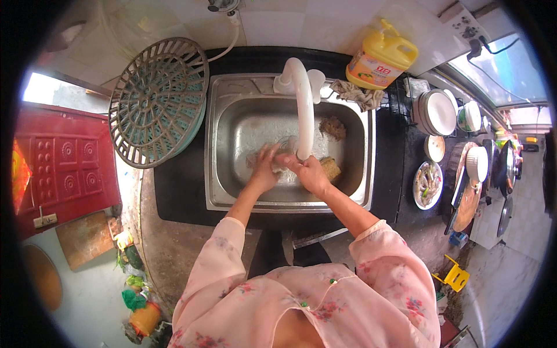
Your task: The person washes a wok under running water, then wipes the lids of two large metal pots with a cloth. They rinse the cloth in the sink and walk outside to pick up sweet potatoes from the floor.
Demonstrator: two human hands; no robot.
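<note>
Both of my hands are low in a stainless steel sink (243, 126), beneath the white curved faucet (304, 108). My left hand (263, 167) points forward over the basin floor, its fingers blurred. Close to the spout's mouth is my right hand (308, 172), its fingertips reaching toward the left hand. Water glints around them. Whether anything small is between the hands is too blurred to tell. A yellowish sponge (330, 168) lies just right of my right hand, partly covered by it. Farther back in the basin rests a brown tangled scrubber (333, 128).
A dark slatted round basket lid (159, 102) leans left of the sink over a turquoise basket. Behind the sink's right corner stand a yellow detergent jug (378, 61) and a crumpled cloth (357, 95). Rightward are stacked plates (439, 113), a dish of food (428, 185) and a cutting board (468, 204).
</note>
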